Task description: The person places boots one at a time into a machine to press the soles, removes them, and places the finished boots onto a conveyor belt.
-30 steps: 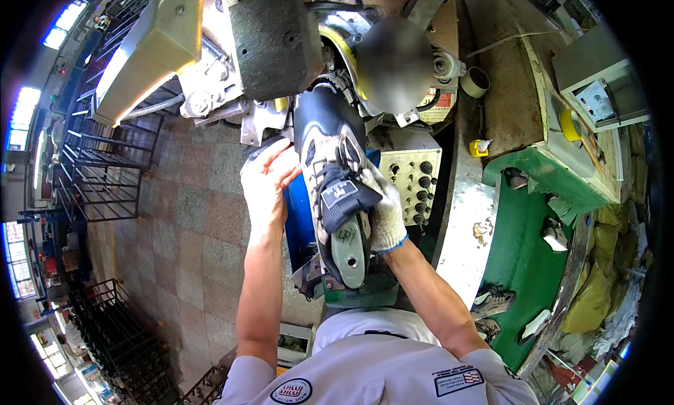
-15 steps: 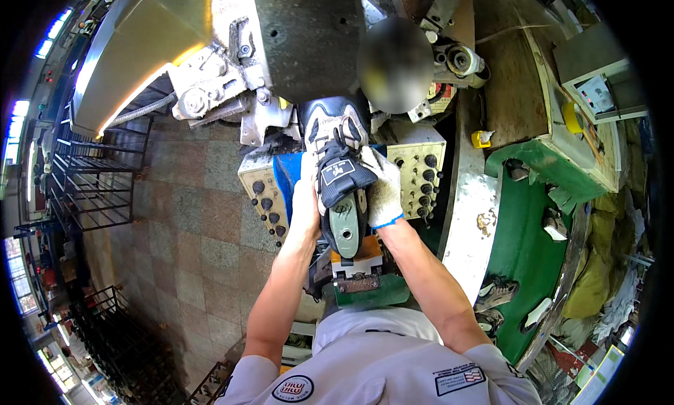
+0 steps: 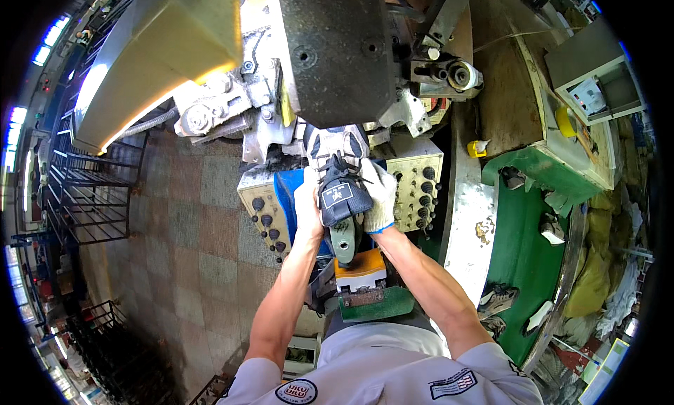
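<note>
A grey-and-black sports shoe upper [image 3: 331,147] with dark laces sits on a green shoe last [image 3: 343,240], its toe under the machine's black metal block [image 3: 337,54]. My left hand [image 3: 309,203], which looks bare, is closed along the shoe's left side. On the right side my right hand [image 3: 380,194], in a white knit glove with a blue cuff, grips the shoe. The dark padded tongue [image 3: 344,200] with a pale label flops toward me over the last. The toe tip is hidden by the block. Below the last's heel end stands an orange-topped support [image 3: 361,263].
Control boxes with black knobs flank the shoe, left [image 3: 263,212] and right [image 3: 415,187]. A yellowish cover [image 3: 161,61] hangs upper left. Several shoes lie on the green conveyor [image 3: 523,240] at right. Black metal racks [image 3: 98,187] stand on the tiled floor at left.
The shoe's toe, visible before, is now hidden under the black block. The tongue and last sit slightly lower in view. Both hands keep their hold on the shoe.
</note>
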